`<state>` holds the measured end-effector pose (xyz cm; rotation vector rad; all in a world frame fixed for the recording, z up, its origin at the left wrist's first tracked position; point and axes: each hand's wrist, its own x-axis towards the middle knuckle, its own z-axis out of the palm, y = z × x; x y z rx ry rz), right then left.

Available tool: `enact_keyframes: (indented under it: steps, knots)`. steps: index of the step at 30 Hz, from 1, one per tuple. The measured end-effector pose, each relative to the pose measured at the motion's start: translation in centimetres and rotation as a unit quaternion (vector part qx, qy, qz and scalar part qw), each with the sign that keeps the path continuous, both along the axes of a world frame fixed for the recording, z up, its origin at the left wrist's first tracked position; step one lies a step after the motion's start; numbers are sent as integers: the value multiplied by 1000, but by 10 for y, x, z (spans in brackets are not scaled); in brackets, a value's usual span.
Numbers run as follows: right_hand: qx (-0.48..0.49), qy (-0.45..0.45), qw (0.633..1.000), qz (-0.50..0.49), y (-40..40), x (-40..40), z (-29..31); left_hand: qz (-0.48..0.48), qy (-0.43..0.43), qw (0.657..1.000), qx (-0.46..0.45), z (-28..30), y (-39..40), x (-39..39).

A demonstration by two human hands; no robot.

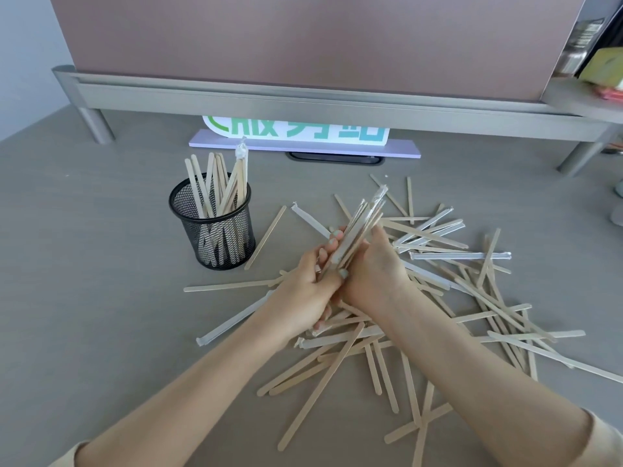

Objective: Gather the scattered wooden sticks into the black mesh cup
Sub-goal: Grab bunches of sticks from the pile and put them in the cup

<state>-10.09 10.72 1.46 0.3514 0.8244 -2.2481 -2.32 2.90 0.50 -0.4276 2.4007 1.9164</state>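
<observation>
A black mesh cup (215, 237) stands upright at centre left on the grey desk, with several wooden sticks leaning inside it. Many flat wooden sticks (472, 298), some in clear wrappers, lie scattered across the desk's centre and right. A bundle of sticks (365, 217) slants up and to the right above the pile. My left hand (303, 284) grips the bundle's lower end, fingers curled round it. My right hand (374, 271) holds the same bundle from the right side. Both hands are to the right of the cup.
A grey metal monitor riser (303, 99) spans the back, with a pinkish panel (303, 38) above it. Under it stands a white sign on a lilac base (303, 146). Clutter sits on the riser at the far right (603, 69).
</observation>
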Motion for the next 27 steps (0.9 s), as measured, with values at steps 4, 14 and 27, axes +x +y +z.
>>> enact_keyframes:
  steps: [4, 14, 27]
  knots:
    - [-37, 36, 999, 11, 3, 4, 2, 15, -7, 998, 54, -4, -3, -3]
    - [-8, 80, 993, -89, -1, 9, 14, 183, 40, 914, 359, 10, 5, -2]
    - [19, 164, 986, -15, -21, 34, 24, 272, 219, 911, 221, 31, -12, 28]
